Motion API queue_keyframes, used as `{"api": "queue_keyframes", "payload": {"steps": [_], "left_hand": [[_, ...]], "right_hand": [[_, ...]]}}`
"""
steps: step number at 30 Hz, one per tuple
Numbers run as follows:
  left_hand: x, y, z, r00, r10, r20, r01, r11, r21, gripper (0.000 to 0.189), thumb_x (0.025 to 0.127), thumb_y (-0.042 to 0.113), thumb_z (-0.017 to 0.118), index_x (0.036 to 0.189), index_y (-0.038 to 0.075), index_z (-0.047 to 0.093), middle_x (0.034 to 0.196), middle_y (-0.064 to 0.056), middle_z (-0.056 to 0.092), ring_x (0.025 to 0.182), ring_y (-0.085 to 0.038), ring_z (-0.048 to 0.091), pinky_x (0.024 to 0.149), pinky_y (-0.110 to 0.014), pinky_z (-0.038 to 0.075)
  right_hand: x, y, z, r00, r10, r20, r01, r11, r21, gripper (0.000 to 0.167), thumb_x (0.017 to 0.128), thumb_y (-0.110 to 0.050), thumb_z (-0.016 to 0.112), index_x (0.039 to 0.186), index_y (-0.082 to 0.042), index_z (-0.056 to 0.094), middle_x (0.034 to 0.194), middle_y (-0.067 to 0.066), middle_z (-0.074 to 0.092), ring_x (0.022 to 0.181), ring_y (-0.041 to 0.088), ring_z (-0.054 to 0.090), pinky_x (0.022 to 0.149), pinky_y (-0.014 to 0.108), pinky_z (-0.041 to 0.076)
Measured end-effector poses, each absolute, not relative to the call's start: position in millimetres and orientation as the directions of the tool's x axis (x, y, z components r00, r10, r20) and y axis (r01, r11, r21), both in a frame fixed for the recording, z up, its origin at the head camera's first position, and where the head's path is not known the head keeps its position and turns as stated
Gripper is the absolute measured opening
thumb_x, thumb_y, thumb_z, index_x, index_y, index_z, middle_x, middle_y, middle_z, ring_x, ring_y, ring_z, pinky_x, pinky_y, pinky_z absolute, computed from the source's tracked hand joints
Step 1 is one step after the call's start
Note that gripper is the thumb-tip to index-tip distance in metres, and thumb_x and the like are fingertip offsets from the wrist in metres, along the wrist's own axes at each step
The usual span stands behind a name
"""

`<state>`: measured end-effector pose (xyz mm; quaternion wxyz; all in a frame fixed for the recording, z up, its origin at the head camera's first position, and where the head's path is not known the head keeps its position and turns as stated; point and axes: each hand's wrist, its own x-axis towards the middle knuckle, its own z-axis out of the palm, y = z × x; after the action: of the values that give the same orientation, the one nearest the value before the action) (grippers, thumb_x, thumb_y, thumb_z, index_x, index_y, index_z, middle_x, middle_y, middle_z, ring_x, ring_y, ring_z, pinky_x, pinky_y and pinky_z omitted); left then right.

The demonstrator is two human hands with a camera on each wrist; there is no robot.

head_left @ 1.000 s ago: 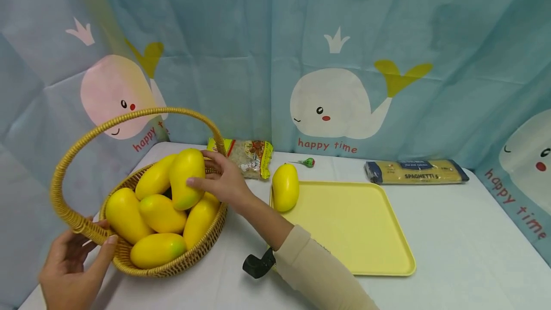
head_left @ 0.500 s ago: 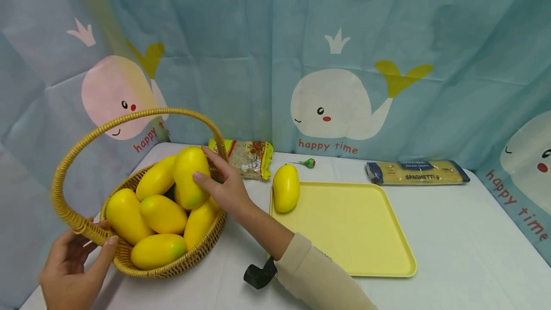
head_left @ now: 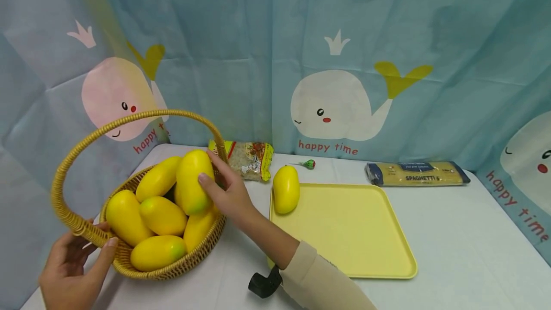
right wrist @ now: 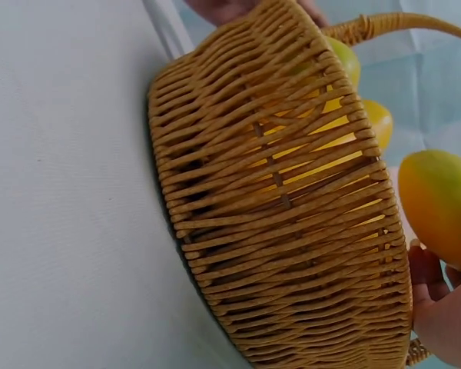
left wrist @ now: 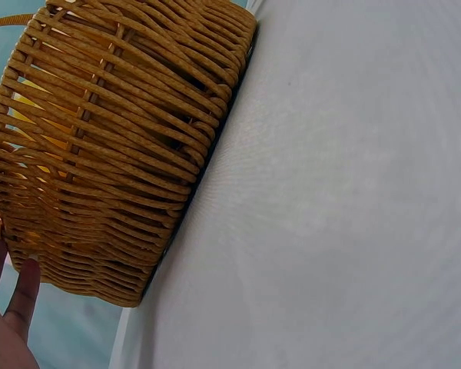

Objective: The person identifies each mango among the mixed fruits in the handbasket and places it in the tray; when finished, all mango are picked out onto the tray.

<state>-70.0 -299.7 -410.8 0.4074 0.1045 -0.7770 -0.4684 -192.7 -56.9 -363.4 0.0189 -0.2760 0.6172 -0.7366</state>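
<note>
A wicker basket (head_left: 172, 270) with a tall arched handle stands at the left of the table, holding several yellow mangoes. My right hand (head_left: 230, 190) grips one mango (head_left: 193, 181) with green at its lower end, over the basket's right side. In the right wrist view this mango (right wrist: 439, 206) shows above the rim, with fingers around it. At the basket's left my left hand (head_left: 75, 267) holds the rim by the foot of the handle, thumb in front and fingers behind. Another mango (head_left: 286, 189) lies on the back left corner of a yellow tray (head_left: 344, 228).
Behind the basket lies a printed food bag (head_left: 251, 159). A small green-and-red wrapped lollipop (head_left: 308, 163) and a spaghetti pack (head_left: 416, 173) lie along the back of the table. A printed curtain (head_left: 241, 61) hangs behind. A black curved piece (head_left: 263, 283) sticks out by the right sleeve.
My right hand has shifted slightly right with the mango, drawing it away from the mango on its left. The left hand stays on the basket rim.
</note>
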Motion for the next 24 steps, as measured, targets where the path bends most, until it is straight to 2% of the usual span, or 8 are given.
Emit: {"api": "queue_keyframes", "payload": {"steps": [6,10,14,20,24], "left_hand": [[-69.6,-299.9,-410.7,-0.648,-0.532,0.546,0.232,0.545,0.806,0.061,0.079,-0.021,0.072,0.135,-0.001,0.058,0.113,0.000,0.068,0.102,-0.011,0.065,0.084,-0.009,0.052],[-69.6,-300.7,-411.6,-0.652,-0.525,0.547,0.232,0.548,0.803,0.060,0.080,-0.021,0.072,0.135,-0.001,0.058,0.114,0.000,0.068,0.102,-0.011,0.064,0.084,-0.009,0.051],[-69.7,-301.6,-412.3,-0.653,-0.526,0.544,0.228,0.548,0.804,0.060,0.080,-0.019,0.072,0.135,-0.001,0.058,0.114,0.000,0.067,0.103,-0.011,0.064,0.084,-0.009,0.051],[-69.7,-301.7,-411.8,-0.655,-0.525,0.544,0.235,0.543,0.806,0.059,0.080,-0.020,0.072,0.135,-0.002,0.058,0.114,-0.002,0.068,0.103,-0.012,0.064,0.085,-0.009,0.052],[-69.3,-301.6,-411.5,-0.654,-0.525,0.545,0.236,0.543,0.806,0.059,0.080,-0.020,0.072,0.134,-0.002,0.058,0.114,-0.002,0.068,0.102,-0.012,0.065,0.084,-0.010,0.052]], "right_hand": [[-187.0,-54.0,-360.1,-0.874,-0.351,0.336,-0.240,-0.290,-0.926,0.050,0.105,-0.016,0.052,0.154,-0.020,0.043,0.156,-0.003,0.039,0.137,0.013,0.043,0.110,0.027,0.041],[-185.7,-50.4,-358.4,-0.887,-0.341,0.312,-0.212,-0.299,-0.930,0.049,0.105,-0.016,0.051,0.153,-0.020,0.045,0.156,-0.004,0.039,0.140,0.012,0.039,0.114,0.028,0.036],[-185.6,-47.2,-359.3,-0.884,-0.342,0.319,-0.220,-0.299,-0.929,0.049,0.104,-0.014,0.052,0.152,-0.020,0.046,0.154,-0.003,0.041,0.137,0.014,0.043,0.112,0.028,0.038],[-183.4,-42.8,-359.7,-0.889,-0.329,0.320,-0.237,-0.266,-0.934,0.049,0.102,-0.014,0.054,0.151,-0.019,0.049,0.145,0.001,0.050,0.119,0.015,0.053,0.099,0.027,0.048],[-181.0,-38.0,-359.0,-0.898,-0.322,0.300,-0.224,-0.251,-0.942,0.048,0.102,-0.016,0.054,0.150,-0.019,0.050,0.138,0.003,0.054,0.114,0.016,0.054,0.096,0.028,0.051]]}}
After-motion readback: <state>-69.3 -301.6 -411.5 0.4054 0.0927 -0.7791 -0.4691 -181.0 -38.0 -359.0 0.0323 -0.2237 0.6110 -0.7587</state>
